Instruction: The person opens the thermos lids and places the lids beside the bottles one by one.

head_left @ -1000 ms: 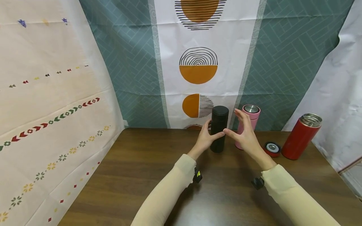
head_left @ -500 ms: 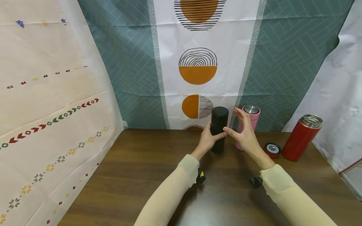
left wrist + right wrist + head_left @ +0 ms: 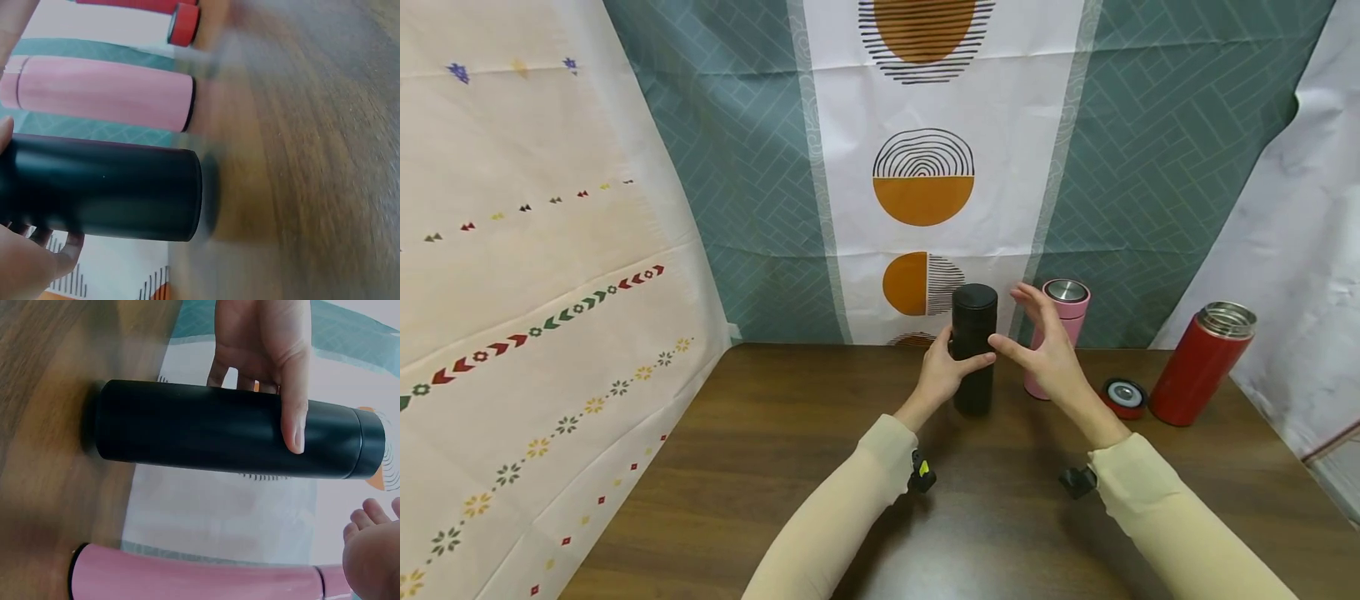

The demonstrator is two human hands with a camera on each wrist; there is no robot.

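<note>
Nearest, the right hand (image 3: pixel 1051 360) hangs before the silver-topped pink cylindrical bottle (image 3: pixel 1073 323) — its thumb and fingers spread wide apart; whether its thumb touches anything is unclear. Left of the pink bottle, the left hand (image 3: pixel 942 372) grips the tall matte-black cylindrical bottle (image 3: pixel 973 323), thumb across the front, fingers behind. That upright black bottle looks stiff, probably metal and hardly fragile, smooth enough to slip; its weight can't be judged. Mid-body — below its cap (image 3: pixel 371 444) — seems the surest hold.
</note>
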